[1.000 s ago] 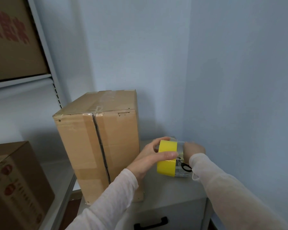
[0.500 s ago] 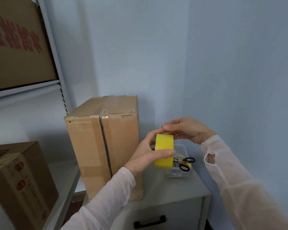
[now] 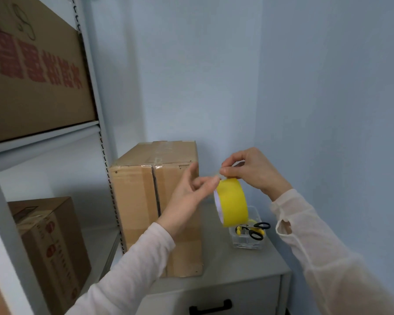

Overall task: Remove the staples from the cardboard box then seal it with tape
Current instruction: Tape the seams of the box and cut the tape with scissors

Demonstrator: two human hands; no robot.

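Note:
A tall brown cardboard box (image 3: pixel 143 205) stands upright on a grey cabinet (image 3: pixel 216 285), with clear tape across its top and a dark seam down its front. To its right, in the air, I hold a yellow roll of tape (image 3: pixel 233 204). My left hand (image 3: pixel 191 194) has its fingers at the roll's left side, near the white core. My right hand (image 3: pixel 248 170) pinches the tape's free end at the top of the roll.
A clear plastic tub (image 3: pixel 248 243) with black-handled scissors (image 3: pixel 257 230) sits on the cabinet right of the box. A metal shelf rack (image 3: pixel 93 110) with two printed cartons stands at the left. Walls close in behind and at the right. A drawer handle (image 3: pixel 210 309) shows below.
Both hands have lifted the yellow roll from the tub to box-top height. My right hand has moved from the tub onto the top of the roll and now pinches the tape end.

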